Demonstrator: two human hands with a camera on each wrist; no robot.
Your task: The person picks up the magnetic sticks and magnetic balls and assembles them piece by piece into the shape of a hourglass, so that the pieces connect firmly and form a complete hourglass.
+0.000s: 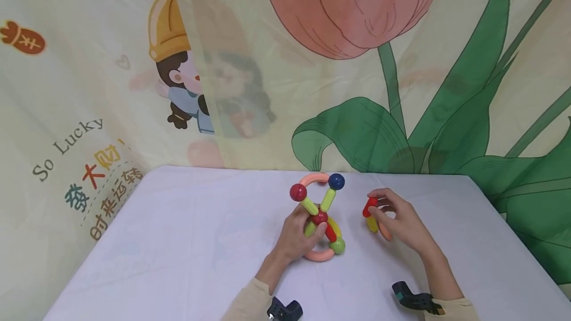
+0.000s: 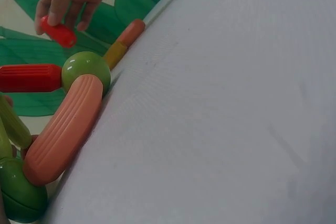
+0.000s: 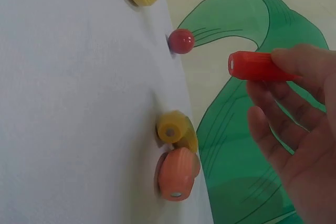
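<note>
A built figure of magnetic rods and balls stands on the table, and my left hand point(image 1: 294, 234) grips it around its middle near the red centre ball point(image 1: 319, 217). Above that ball, two light-green rods reach up to a red ball point(image 1: 298, 192) and a dark blue ball point(image 1: 336, 181). Lower down are a green ball point(image 2: 86, 72), a red rod point(image 2: 30, 78) and a salmon curved rod point(image 2: 65, 129). My right hand point(image 1: 403, 219) pinches a separate red rod point(image 3: 257, 65) between thumb and fingers, held above the table to the right of the figure.
Below the right hand, a yellow curved rod point(image 3: 172, 132) and a salmon curved rod point(image 3: 177, 176) lie side by side on the white table point(image 1: 178, 241). A printed cloth point(image 1: 250, 63) hangs behind the table's far edge.
</note>
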